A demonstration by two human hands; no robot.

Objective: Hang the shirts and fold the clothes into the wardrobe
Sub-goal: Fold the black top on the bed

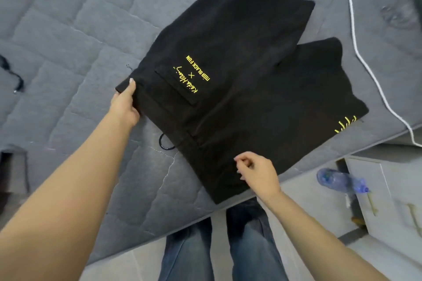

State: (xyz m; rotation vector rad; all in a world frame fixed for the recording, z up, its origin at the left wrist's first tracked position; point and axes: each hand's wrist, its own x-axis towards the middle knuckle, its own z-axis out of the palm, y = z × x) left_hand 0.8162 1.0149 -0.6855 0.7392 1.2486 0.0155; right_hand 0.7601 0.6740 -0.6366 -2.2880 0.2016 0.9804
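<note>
**Black shorts spread on the grey mattress**

Our left hand grips the waistband corner of the black shorts; our right hand hovers loosely curled over the other end. The shorts lie flat on the quilted mattress. A plastic bottle lies on the pale floor beside it.

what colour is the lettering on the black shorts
Yellow, on the black shorts; the lettering shows best in the head view.
</note>
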